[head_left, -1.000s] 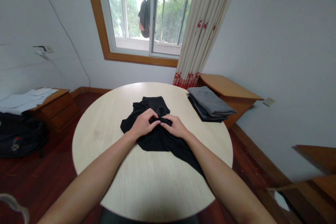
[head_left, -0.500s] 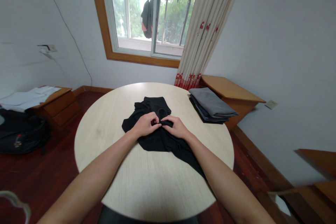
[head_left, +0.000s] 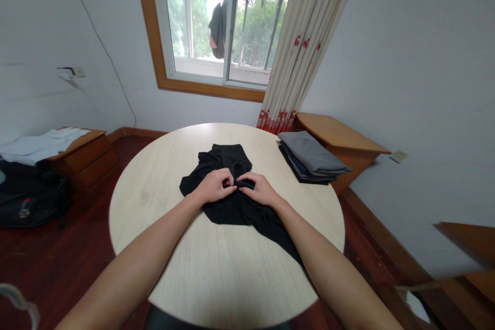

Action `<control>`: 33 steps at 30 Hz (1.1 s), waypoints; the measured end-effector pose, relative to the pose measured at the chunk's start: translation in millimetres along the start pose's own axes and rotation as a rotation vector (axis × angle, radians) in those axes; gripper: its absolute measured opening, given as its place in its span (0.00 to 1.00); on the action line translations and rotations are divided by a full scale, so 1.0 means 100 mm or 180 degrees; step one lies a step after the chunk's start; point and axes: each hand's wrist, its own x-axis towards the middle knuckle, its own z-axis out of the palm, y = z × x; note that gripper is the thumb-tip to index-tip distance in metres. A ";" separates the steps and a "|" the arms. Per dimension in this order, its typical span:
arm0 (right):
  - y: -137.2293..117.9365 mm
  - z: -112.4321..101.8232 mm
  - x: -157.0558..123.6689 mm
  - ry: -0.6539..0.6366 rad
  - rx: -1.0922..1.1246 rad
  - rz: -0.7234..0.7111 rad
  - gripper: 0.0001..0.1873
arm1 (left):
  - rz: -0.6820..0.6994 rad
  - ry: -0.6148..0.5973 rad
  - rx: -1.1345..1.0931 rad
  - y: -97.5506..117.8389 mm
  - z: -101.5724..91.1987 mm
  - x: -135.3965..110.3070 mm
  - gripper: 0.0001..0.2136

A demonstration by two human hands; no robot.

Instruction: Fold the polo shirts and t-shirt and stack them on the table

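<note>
A crumpled black garment (head_left: pixel 232 211) lies spread over the round pale table (head_left: pixel 216 268), with one long part trailing to the lower right under my right forearm. My left hand (head_left: pixel 216 184) pinches its fabric near the middle, thumb and fingers together. Close beside it, my right hand (head_left: pixel 258 188) grips the same fabric, and the two thumbs almost meet. Between the hands, a curved, collar-like edge of the cloth stands up. Some of the cloth is hidden beneath my hands and wrists.
A stack of folded clothes (head_left: pixel 311 154), grey on top, sits at the table's right edge. Behind it stands a wooden cabinet (head_left: pixel 340 134) beside a curtain (head_left: pixel 301 51). At left, papers (head_left: pixel 42 143) lie on a low drawer unit (head_left: pixel 91 157), with a black bag (head_left: pixel 31 196) on the floor.
Both hands keep hold of the black garment in nearly the same place. The collar-like edge between them has shifted slightly, and the view has tilted a little.
</note>
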 end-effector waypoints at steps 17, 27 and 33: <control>0.03 0.00 0.00 0.0017 0.0028 0.0097 0.11 | -0.0137 -0.0008 -0.0085 -0.01 0.03 -0.01 0.05; 0.03 0.00 0.00 -0.0116 0.0028 0.0143 0.15 | -0.0331 -0.0363 0.0004 0.00 0.00 -0.01 0.06; 0.03 0.01 -0.01 -0.0159 0.0009 0.0164 0.16 | -0.0437 -0.0595 0.0170 0.02 -0.02 0.00 0.06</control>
